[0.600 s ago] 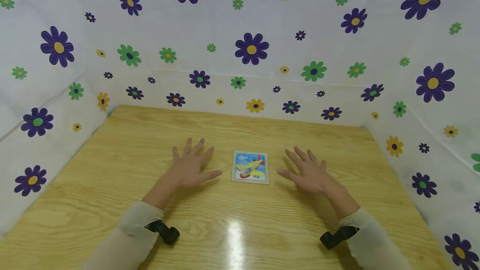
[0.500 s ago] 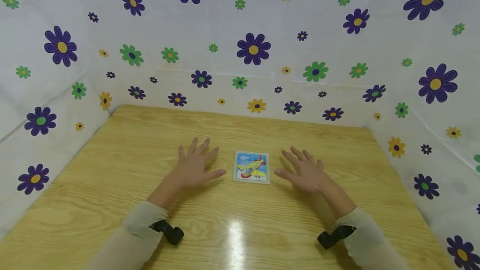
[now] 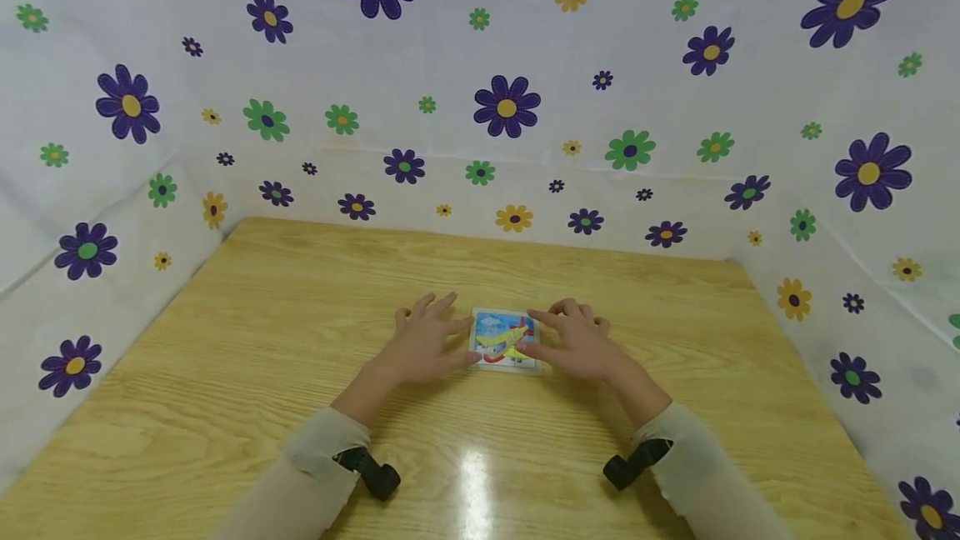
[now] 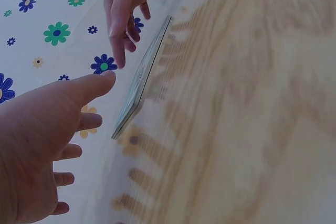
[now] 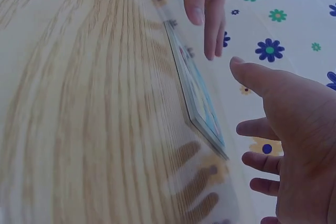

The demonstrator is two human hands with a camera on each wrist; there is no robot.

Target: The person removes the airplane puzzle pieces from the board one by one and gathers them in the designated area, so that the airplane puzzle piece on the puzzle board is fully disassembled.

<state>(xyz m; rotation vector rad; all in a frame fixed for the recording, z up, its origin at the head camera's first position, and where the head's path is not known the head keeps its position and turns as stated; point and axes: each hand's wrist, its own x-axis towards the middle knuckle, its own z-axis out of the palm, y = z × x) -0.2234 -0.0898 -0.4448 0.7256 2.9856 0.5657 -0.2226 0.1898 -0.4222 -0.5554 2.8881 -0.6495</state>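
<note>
A thin square picture board (image 3: 498, 325) with a pale border lies flat on the table, printed with a yellow and red airplane on blue. My left hand (image 3: 427, 344) is at its left side, fingers spread, with the thumb and forefinger tips at the board's left edge. From the right, my right hand (image 3: 581, 347) reaches in, its thumb and forefinger over the board's right part. Both wrist views show the board (image 4: 144, 74) lying on the wood, with the left hand (image 4: 39, 135) and right hand (image 5: 304, 124) held above it, apparently not touching. Neither hand holds anything.
The wooden table (image 3: 225, 373) surrounds the board. White cloth (image 3: 450, 40) printed with purple, green and yellow flowers stands along the back and both sides. A black camera (image 3: 378, 477) is strapped to the left wrist, another black camera (image 3: 622, 469) to the right.
Both hands have moved inward, the left to the right and the right to the left, so the fingertips now reach the board's sides. The board stays on the table.
</note>
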